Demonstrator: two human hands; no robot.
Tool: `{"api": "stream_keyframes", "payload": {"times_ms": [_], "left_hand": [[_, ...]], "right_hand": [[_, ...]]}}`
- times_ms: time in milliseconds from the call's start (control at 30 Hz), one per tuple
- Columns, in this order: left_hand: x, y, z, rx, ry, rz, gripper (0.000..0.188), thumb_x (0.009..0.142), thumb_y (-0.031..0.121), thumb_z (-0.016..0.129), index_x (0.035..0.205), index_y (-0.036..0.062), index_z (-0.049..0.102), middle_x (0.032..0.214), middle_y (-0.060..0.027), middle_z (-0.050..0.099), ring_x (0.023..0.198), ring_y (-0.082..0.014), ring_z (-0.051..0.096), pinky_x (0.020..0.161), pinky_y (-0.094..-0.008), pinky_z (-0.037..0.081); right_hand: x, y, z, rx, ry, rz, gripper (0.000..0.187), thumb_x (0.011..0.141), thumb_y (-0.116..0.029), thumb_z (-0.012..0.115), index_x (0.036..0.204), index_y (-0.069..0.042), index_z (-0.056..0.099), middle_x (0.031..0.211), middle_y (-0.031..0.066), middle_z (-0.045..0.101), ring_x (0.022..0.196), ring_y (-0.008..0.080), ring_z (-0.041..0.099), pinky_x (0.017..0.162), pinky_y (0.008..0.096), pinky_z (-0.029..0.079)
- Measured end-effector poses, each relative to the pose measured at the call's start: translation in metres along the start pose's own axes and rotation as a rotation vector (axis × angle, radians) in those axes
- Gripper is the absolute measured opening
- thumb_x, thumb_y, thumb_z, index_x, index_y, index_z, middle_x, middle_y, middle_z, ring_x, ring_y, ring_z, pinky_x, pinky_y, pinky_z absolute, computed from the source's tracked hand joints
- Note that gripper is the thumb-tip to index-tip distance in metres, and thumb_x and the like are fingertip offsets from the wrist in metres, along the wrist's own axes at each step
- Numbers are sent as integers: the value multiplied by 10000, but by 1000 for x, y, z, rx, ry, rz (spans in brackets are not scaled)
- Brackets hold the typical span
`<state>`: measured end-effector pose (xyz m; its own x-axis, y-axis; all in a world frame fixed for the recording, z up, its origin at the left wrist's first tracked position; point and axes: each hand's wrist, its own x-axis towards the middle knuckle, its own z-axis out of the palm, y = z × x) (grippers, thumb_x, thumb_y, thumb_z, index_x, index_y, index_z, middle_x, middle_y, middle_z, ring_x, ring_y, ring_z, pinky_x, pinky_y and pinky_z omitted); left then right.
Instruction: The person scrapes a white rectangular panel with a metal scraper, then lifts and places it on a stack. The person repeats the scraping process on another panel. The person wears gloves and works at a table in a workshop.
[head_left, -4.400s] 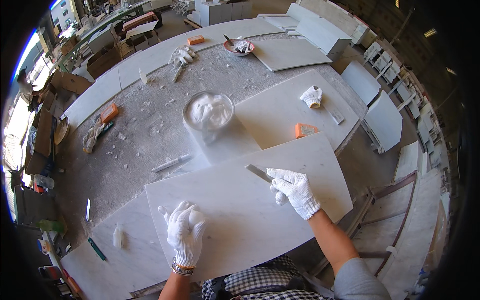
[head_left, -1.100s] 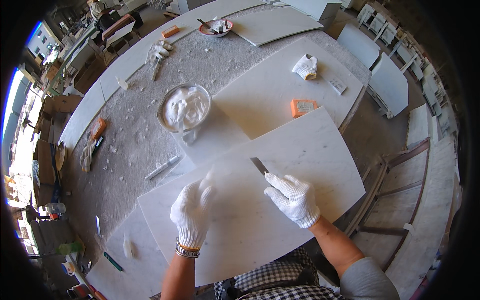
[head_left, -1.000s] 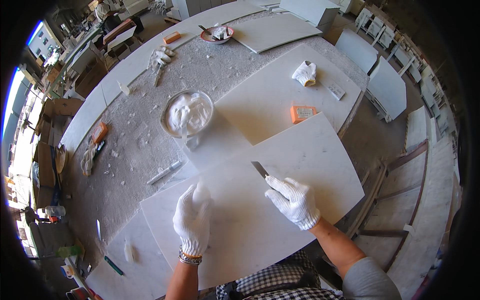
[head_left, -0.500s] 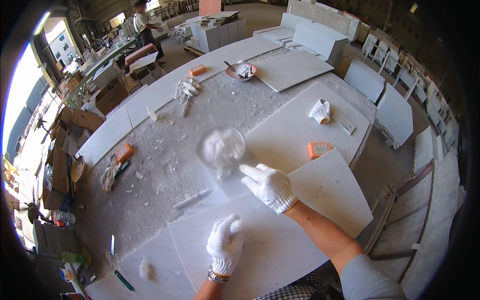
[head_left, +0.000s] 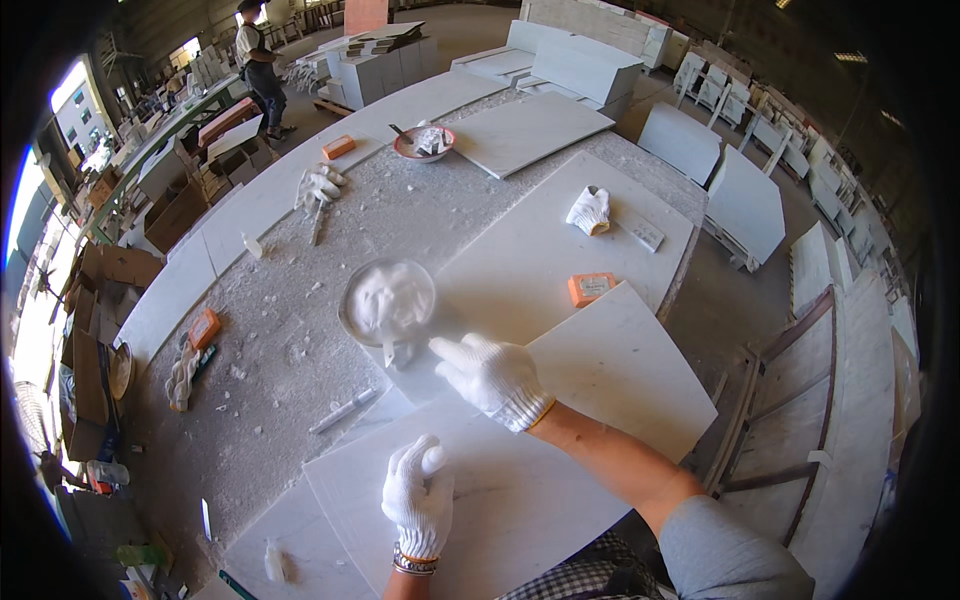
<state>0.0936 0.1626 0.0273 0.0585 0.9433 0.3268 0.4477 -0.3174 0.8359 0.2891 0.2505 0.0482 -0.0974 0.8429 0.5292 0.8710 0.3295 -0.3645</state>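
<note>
White knitted gloves cover both my hands. My left hand (head_left: 418, 505) is closed around a small white bottle, whose rounded top (head_left: 433, 460) shows between thumb and fingers above a pale marble slab (head_left: 510, 480). My right hand (head_left: 492, 378) reaches left with fingers stretched out, slightly blurred, and I see nothing held in it. Just beyond its fingertips stands a clear round bowl (head_left: 347, 325) heaped with white powder (head_left: 390, 298). A small pale strip (head_left: 388, 352) sits at the bowl's near edge.
Another slab (head_left: 560, 245) carries a crumpled glove (head_left: 590, 211) and an orange box (head_left: 592, 288). A capped pen-like tube (head_left: 345, 410) lies left of my hands on the dusty tabletop (head_left: 270, 340). Farther back are a red-rimmed bowl (head_left: 425, 155) and a person standing (head_left: 262, 75).
The whole view has shifted, so the table things sit farther left in the picture. My right hand stays close to the powder bowl's near right side; my left keeps its grip on the bottle.
</note>
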Motion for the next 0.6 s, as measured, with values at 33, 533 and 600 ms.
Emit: {"api": "stream_keyframes", "payload": {"times_ms": [33,533,600], "left_hand": [[-1,-1,0,-22,-11,-29,379,815,-70,772,1174,21,690,1066,-105,693,896,-174,658,788,-296,551],[-11,13,13,-76,12,-151,303,854,-82,715,1151,-38,671,1056,-102,656,890,-172,631,753,-305,559],[-13,20,20,-12,-52,-79,318,848,-77,723,1158,-25,677,1060,-105,666,894,-181,641,746,-307,560]], "right_hand": [[-5,-1,-3,-57,10,-12,295,905,-263,743,1176,-147,746,787,70,649,636,282,660,544,415,545],[-132,56,-124,-85,39,195,326,900,-187,789,1198,-66,734,908,109,726,672,270,677,594,368,562],[-135,70,-133,-140,60,192,308,884,-162,797,1166,-51,741,875,101,699,676,261,657,615,368,549]]}}
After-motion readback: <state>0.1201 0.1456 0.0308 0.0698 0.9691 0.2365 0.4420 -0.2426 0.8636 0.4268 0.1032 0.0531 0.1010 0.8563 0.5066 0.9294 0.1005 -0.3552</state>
